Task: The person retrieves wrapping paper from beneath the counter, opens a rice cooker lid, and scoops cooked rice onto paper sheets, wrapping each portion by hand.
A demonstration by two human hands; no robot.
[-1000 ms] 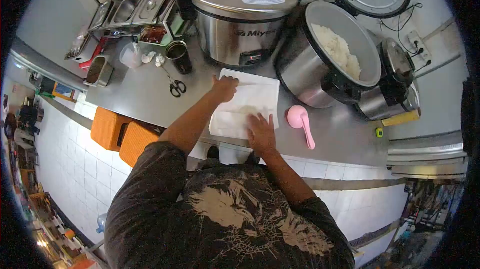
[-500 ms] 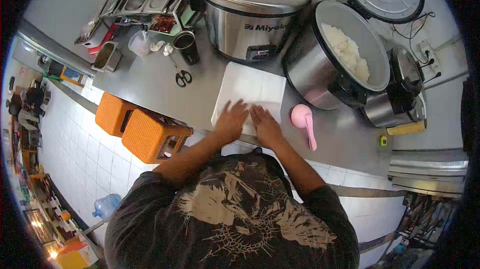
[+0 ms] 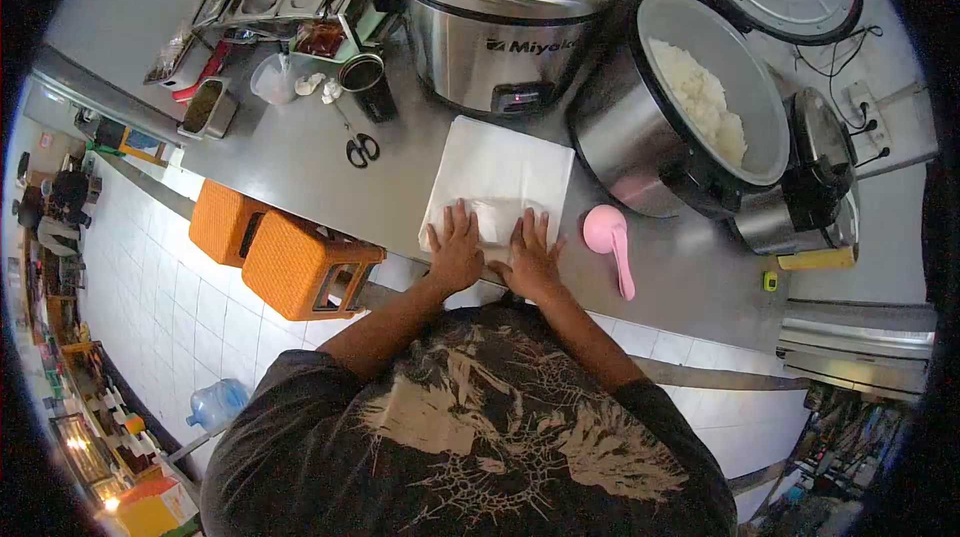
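Note:
White wrapping paper (image 3: 502, 162) lies flat on the metal counter in front of me, several sheets or one folded; I cannot tell which. Near its front edge a small raised white bundle (image 3: 492, 221) shows between my hands, what is inside it hidden. My left hand (image 3: 455, 252) presses down at the bundle's left side with fingers spread. On the other side my right hand (image 3: 533, 262) rests likewise, fingers apart on the paper. Just right of the paper sits a pink rice scoop (image 3: 606, 233), its handle pointing toward me.
Behind the paper stands a closed rice cooker (image 3: 490, 47). An open cooker of white rice (image 3: 700, 102) is at the right. Scissors (image 3: 361, 149), a dark cup (image 3: 369, 87) and a metal tin (image 3: 210, 109) lie leftward. Orange stools (image 3: 300, 262) stand by the counter's edge.
My hands have moved apart, from close together over the paper to either side of the raised bundle, which now shows between them. The view has shifted slightly.

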